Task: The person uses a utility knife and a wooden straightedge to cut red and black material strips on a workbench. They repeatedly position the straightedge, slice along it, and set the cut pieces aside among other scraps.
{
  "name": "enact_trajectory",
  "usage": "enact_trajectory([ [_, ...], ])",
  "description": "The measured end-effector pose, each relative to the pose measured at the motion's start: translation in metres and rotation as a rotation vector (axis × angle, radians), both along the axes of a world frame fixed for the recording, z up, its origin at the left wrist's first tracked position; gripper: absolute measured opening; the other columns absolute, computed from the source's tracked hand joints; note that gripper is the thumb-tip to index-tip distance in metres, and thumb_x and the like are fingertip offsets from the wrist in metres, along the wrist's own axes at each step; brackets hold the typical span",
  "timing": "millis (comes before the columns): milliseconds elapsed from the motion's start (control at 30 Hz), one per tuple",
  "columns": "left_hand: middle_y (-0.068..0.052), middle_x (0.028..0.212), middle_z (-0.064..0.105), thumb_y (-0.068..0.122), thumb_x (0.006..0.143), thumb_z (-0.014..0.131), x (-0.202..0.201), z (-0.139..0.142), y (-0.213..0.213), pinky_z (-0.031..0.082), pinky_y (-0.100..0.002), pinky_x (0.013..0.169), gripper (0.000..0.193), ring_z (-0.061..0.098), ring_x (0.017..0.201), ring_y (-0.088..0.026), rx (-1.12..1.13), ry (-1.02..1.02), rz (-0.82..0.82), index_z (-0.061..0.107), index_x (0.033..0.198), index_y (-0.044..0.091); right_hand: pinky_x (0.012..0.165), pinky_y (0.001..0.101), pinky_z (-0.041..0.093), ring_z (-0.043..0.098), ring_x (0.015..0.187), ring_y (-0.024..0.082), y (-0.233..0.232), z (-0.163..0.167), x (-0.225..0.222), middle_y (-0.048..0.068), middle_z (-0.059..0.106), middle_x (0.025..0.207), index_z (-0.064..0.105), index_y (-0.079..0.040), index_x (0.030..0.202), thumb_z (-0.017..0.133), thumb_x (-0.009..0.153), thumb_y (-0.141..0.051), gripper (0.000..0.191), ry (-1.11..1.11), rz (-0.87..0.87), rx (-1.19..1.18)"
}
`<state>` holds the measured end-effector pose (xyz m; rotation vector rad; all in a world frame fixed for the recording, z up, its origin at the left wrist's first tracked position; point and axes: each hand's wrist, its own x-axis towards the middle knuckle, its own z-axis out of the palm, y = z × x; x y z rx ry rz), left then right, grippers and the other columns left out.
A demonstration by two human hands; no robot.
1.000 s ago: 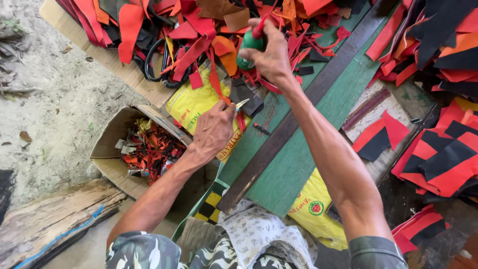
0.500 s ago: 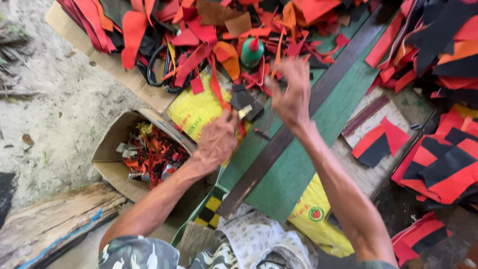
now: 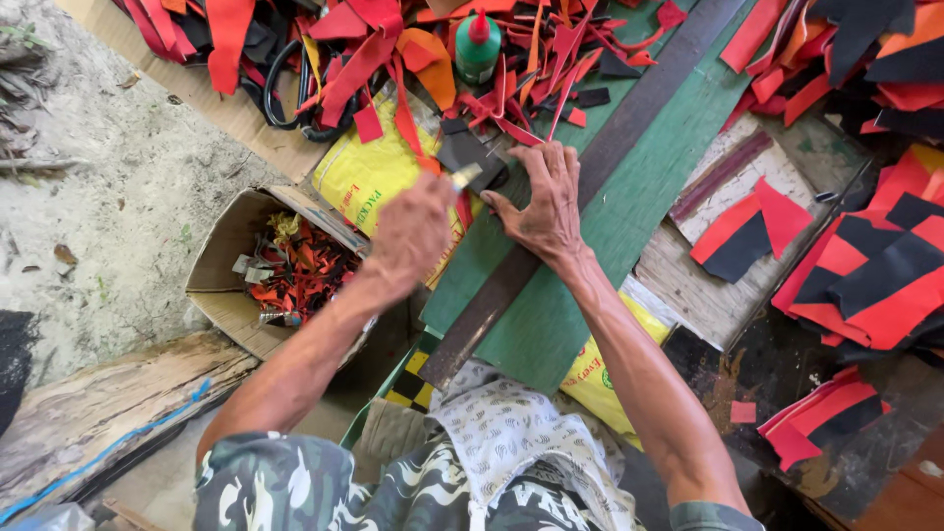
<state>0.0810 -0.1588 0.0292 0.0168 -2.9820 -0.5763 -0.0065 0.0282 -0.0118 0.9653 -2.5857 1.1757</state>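
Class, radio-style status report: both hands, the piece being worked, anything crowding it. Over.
Left hand gripping a small metal blade. Right hand flat, open, pressing beside the dark piece on the green board. Red and black strips crowd it; glue bottle upright behind.

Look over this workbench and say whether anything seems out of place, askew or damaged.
Nothing looks spilled. The cardboard box left of the green board has a torn, sagging wall. Red, orange and black scraps lie in a loose heap around the upright green bottle.
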Motion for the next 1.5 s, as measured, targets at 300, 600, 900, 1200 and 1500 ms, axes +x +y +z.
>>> enact_trajectory([
  [300, -0.009, 0.069, 0.068, 0.017, 0.102, 0.053, -0.007, -0.015, -0.011, 0.050, -0.034, 0.043, 0.021, 0.063, 0.051, -0.017, 0.736, -0.490, 0.344, 0.063, 0.093, 0.001, 0.097, 0.0424, 0.049, 0.057, 0.110, 0.031, 0.027, 0.000, -0.010, 0.010, 0.062, 0.111, 0.066, -0.004, 0.105, 0.087, 0.080, -0.010, 0.033, -0.131, 0.140, -0.160],
  [600, -0.007, 0.076, 0.054, 0.006, 0.099, 0.060, 0.001, -0.037, -0.033, 0.038, -0.036, 0.052, 0.013, 0.049, 0.065, -0.015, 0.784, -0.169, 0.199, 0.070, 0.106, 0.002, 0.089, 0.0435, 0.051, 0.058, 0.102, 0.033, 0.076, 0.019, 0.064, 0.013, 0.060, 0.106, 0.069, -0.004, 0.110, 0.085, 0.079, -0.005, 0.035, -0.062, -0.095, -0.145],
  [900, -0.013, 0.089, 0.066, 0.020, 0.107, 0.065, 0.046, 0.021, 0.011, 0.048, -0.039, 0.066, 0.024, 0.061, 0.071, -0.025, 0.378, -0.051, 0.084, 0.071, 0.115, -0.002, 0.080, 0.0347, 0.054, 0.060, 0.087, 0.019, 0.241, 0.016, 0.053, 0.011, 0.061, 0.104, 0.058, 0.000, 0.124, 0.065, 0.095, 0.005, 0.030, -0.123, -0.773, -0.218],
  [1200, -0.018, 0.098, 0.058, 0.033, 0.084, 0.083, 0.121, 0.017, 0.100, 0.050, -0.042, 0.066, 0.059, 0.061, 0.081, -0.031, 0.177, -0.143, 0.137, 0.061, 0.120, -0.008, 0.060, 0.0302, 0.059, 0.072, 0.069, 0.017, 0.297, 0.021, 0.044, 0.011, 0.070, 0.086, 0.058, 0.004, 0.118, 0.056, 0.101, 0.003, 0.017, -0.387, -0.830, -0.255],
  [1500, -0.019, 0.103, 0.059, 0.032, 0.082, 0.086, 0.125, 0.019, 0.126, 0.051, -0.047, 0.070, 0.052, 0.064, 0.085, -0.038, 0.070, -0.239, 0.236, 0.061, 0.110, -0.004, 0.064, 0.0374, 0.059, 0.077, 0.074, 0.028, 0.286, -0.008, 0.056, 0.017, 0.074, 0.083, 0.057, 0.002, 0.121, 0.069, 0.098, -0.005, 0.027, -0.324, -0.819, -0.111],
])
